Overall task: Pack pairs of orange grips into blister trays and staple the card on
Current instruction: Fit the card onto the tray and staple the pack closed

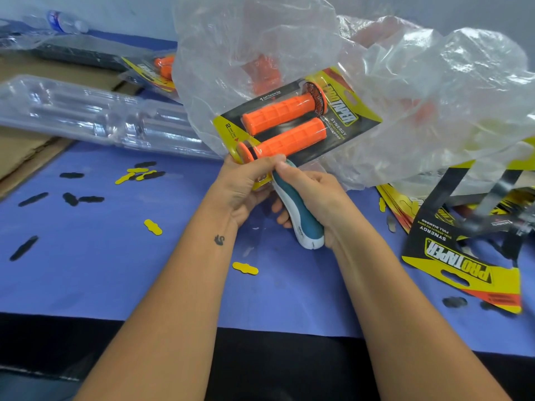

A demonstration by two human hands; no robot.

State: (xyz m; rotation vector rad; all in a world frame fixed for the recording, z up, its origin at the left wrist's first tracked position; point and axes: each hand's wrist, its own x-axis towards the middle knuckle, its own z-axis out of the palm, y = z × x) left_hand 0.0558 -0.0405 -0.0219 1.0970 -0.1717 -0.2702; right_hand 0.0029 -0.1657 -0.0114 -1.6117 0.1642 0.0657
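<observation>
A blister pack [292, 123] with two orange grips on a black and yellow printed card is held tilted above the blue table. My left hand [246, 186] grips its near corner, thumb on the front by the lower grip's flange. My right hand [315, 201] grips a teal and white stapler [298, 209], whose nose meets that same corner. More orange grips [266, 73] show faintly inside a big clear plastic bag [405, 91] behind the pack.
Empty clear blister trays [95, 114] lie stacked at the left. A finished pack [156, 70] sits behind them. Printed cards [463, 256] are piled at the right. Yellow and black punched scraps [142, 173] dot the blue cover. A water bottle [65, 23] lies far left.
</observation>
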